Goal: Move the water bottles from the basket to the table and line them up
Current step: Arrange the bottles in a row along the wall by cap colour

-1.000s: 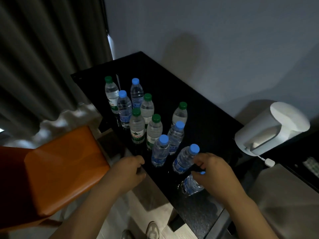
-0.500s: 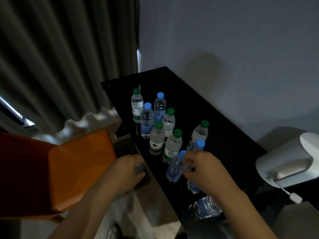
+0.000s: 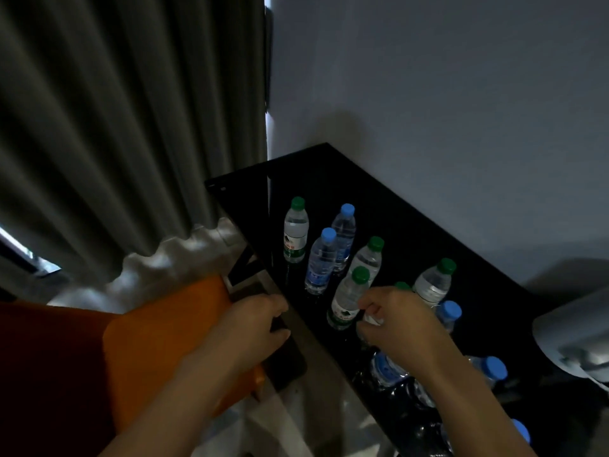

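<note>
The right hand (image 3: 395, 319) clamps its fingers round a green-capped bottle (image 3: 402, 285) standing among the other water bottles (image 3: 321, 258) on the black table (image 3: 329, 179), probably straightening the row; the left hand (image 3: 257, 321) curls beside the edge, contents unclear.

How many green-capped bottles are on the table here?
5. The far-left bottle; the middle bottle; the front bottle; the wall-side bottle; the fifth bottle, mostly behind the right hand. The hand could hide more.

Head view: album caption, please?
Right hand grips a green-capped clear plastic bottle among others on the glossy black table.
</note>
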The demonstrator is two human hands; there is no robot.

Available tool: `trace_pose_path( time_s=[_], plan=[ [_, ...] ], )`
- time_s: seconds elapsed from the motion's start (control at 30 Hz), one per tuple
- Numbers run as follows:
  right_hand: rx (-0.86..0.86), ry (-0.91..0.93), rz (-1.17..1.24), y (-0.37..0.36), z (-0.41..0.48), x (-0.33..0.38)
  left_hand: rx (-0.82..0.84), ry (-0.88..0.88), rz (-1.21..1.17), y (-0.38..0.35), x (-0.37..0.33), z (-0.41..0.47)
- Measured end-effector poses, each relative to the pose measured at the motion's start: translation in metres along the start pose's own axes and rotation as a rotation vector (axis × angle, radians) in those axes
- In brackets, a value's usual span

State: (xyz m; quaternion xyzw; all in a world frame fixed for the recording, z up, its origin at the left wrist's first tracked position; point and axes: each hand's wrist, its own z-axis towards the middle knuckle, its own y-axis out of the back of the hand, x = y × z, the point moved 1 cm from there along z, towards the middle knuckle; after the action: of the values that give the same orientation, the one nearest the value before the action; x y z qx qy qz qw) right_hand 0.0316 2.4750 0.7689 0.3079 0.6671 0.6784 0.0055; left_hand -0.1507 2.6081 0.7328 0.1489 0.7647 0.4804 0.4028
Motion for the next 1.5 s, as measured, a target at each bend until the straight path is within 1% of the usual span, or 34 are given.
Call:
trace_pose_path(
  time_s=[0.27, 0.33, 0.4, 0.5, 0.67, 0.73, 0.93, 1.03, 1.2, 1.3, 1.5],
  plan=[
    [-0.020, -0.076, -0.013, -0.004, 0.023, -0.001, 0.049, -0.050, 0.001, 0.019, 0.020, 0.024],
    [-0.024, -0.095, 0.016, -0.005, 0.033, -0.006, 0.061, -0.053, -0.002, 0.020, 0.023, 0.032],
    [-0.011, -0.091, 0.041, -0.008, 0.045, -0.012, 0.069, -0.044, -0.008, 0.020, 0.025, 0.041],
    [0.021, -0.100, -0.033, -0.013, 0.062, -0.025, 0.071, -0.020, -0.039, 0.019, 0.024, 0.055],
    [0.024, -0.120, -0.009, -0.020, 0.083, -0.043, 0.096, -0.010, -0.054, 0.017, 0.023, 0.080],
    [0.033, -0.110, -0.020, -0.024, 0.092, -0.048, 0.087, 0.000, -0.035, 0.017, 0.024, 0.091],
    [0.131, -0.082, -0.052, -0.036, 0.112, -0.056, 0.055, 0.037, 0.012, 0.015, 0.027, 0.120],
    [0.135, -0.091, -0.044, -0.039, 0.115, -0.058, 0.037, 0.045, 0.009, 0.019, 0.031, 0.133],
    [0.113, -0.112, -0.014, -0.042, 0.116, -0.058, -0.034, -0.018, 0.039, 0.036, 0.033, 0.166],
    [0.073, -0.145, -0.010, -0.043, 0.114, -0.056, -0.083, -0.088, 0.080, 0.047, 0.034, 0.189],
    [0.088, -0.204, -0.020, -0.044, 0.114, -0.052, -0.065, -0.136, 0.165, 0.057, 0.043, 0.229]
  ],
)
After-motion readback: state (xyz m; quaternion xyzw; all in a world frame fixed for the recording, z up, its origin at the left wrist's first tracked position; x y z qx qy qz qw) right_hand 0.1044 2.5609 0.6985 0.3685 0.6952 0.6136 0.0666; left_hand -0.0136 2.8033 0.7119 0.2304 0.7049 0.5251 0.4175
